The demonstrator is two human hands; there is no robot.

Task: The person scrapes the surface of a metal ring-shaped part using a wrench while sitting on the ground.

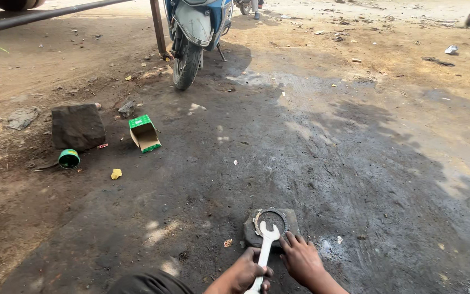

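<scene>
1. Your left hand point(252, 270) has its grip wrapped tight round the shaft of the spanner point(265, 251), w/ the open end up on the toothed ring point(271, 218).
2. Your right hand point(299, 256) lies fingers spread, flat on the stone block point(292, 220); prob. steadying it.
3. Ring sits on the block, on oily ground point(354, 179) just in front of you.
4. Scooter point(197, 27), green box point(144, 132) & tin point(69, 158) well apart.

Open oil-darkened ground surrounds the flat grey stone slab point(257, 235) on all sides. Obstacles stand well apart, upper left: a green-edged cardboard box point(144, 133), a dark square rock point(77, 126), a green round tin point(69, 158), and a blue scooter's front wheel point(186, 64).
</scene>
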